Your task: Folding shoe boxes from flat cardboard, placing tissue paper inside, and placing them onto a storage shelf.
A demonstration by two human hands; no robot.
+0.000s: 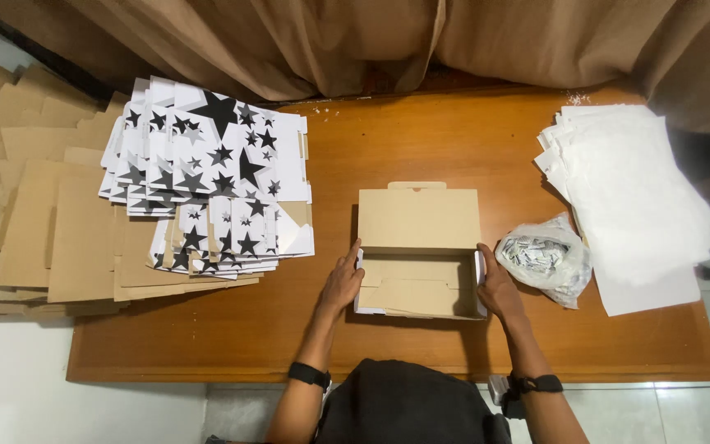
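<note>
Head camera looks down on my two hands and a brown cardboard box (pixel 418 284) in the middle of the wooden table (pixel 421 140). The box sits near me, with its lid (pixel 418 218) flipped open toward the far side.

My left hand (pixel 340 285) rests against the left wall of the box. Its fingers are flat and spread, pressing on the side, not wrapped around anything. My right hand (pixel 496 289) is pressed on the right wall the same way. I think its fingers curl a little over the edge, but the view is too small to be sure. So both hands touch the box from the outside, one on each side.

Just right of my right hand lies a clear plastic bag (pixel 546 256) stuffed with small packets. Farther right is a stack of white paper sheets (pixel 630 193).

On the left side of the table is a pile of flat white box sheets with black stars (pixel 207 177). Under and beside them, far left, lie flat brown cardboard sheets (pixel 43 230). Brown curtains (pixel 355 41) hang at the far edge of the table.
</note>
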